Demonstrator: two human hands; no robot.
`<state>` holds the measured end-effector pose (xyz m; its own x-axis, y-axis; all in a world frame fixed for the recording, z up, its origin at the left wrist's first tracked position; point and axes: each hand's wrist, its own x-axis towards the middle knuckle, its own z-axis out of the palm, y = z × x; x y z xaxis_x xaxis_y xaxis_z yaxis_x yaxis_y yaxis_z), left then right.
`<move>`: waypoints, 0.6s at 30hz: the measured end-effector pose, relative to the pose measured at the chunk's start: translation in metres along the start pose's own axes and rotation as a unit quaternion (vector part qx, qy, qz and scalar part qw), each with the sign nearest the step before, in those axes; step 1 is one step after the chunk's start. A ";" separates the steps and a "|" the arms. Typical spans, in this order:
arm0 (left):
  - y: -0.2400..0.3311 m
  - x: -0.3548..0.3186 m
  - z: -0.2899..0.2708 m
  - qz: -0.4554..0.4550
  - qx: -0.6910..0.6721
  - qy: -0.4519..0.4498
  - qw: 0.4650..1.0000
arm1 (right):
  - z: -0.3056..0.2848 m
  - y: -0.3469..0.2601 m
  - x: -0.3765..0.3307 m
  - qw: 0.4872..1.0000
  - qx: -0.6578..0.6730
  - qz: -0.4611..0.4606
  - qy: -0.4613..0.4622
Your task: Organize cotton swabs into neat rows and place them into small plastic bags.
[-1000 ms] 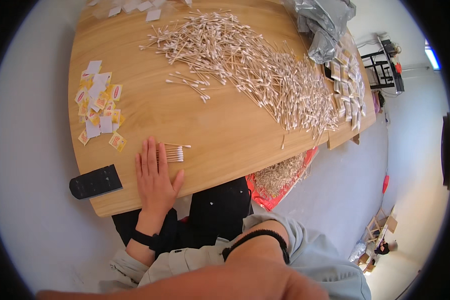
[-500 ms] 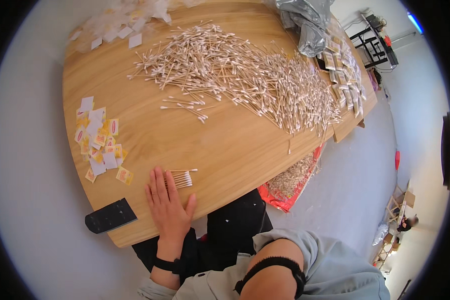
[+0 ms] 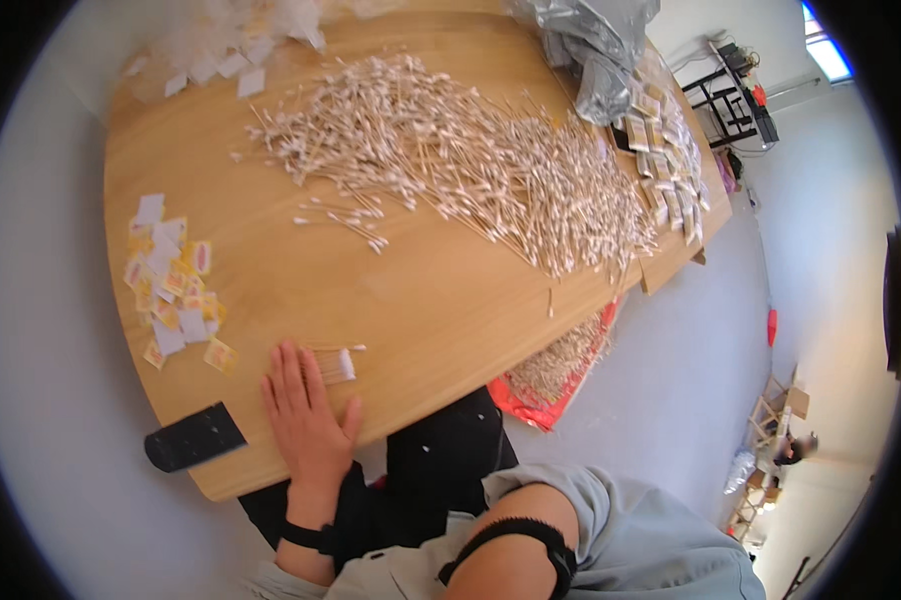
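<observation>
My left hand [image 3: 306, 425] lies palm down near the table's front left edge, fingers stretched out and thumb apart. Its index finger rests beside a small row of cotton swabs [image 3: 336, 366], partly covering their left ends; whether the fingers press on them I cannot tell. One swab at the top of the row sticks out farther right. Left of the hand is a black flat block [image 3: 196, 437] at the table edge. My right arm, with a black band round it, shows at the lower edge, but my right hand is out of view.
A large heap of loose cotton swabs [image 3: 471, 165] spreads over the wooden table [image 3: 261, 230]. Yellow and white paper cards [image 3: 176, 285] lie at left, small packets [image 3: 671, 170] and a grey plastic bag [image 3: 601, 60] at far right. A red bag of swabs [image 3: 551, 380] stands below the edge.
The whole view has shifted, so table and things sit farther left in it. My left hand stays flat beside the swab row. The picture is more blurred now.
</observation>
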<state>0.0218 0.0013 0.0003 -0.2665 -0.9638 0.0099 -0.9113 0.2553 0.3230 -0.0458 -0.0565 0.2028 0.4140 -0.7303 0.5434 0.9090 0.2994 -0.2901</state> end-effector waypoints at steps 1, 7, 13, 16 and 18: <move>-0.005 0.005 -0.001 0.003 0.003 0.008 1.000 | -0.001 0.000 0.004 1.000 0.004 0.001 -0.009; 0.002 0.001 0.000 -0.012 -0.011 0.006 1.000 | 0.008 -0.007 -0.004 0.998 0.048 0.035 0.005; -0.002 0.001 0.000 -0.009 -0.004 0.001 1.000 | 0.004 -0.008 0.000 0.995 0.089 0.040 -0.003; -0.001 -0.004 -0.001 -0.004 -0.006 0.011 1.000 | 0.014 -0.005 -0.010 0.993 0.108 0.052 0.018; -0.005 0.003 -0.004 -0.008 0.004 0.006 1.000 | 0.013 -0.002 -0.003 0.992 0.117 0.048 0.006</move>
<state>0.0265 -0.0033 0.0026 -0.2482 -0.9686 0.0167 -0.9180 0.2406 0.3152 -0.0484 -0.0473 0.2123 0.5003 -0.6976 0.5129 0.8522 0.5015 -0.1491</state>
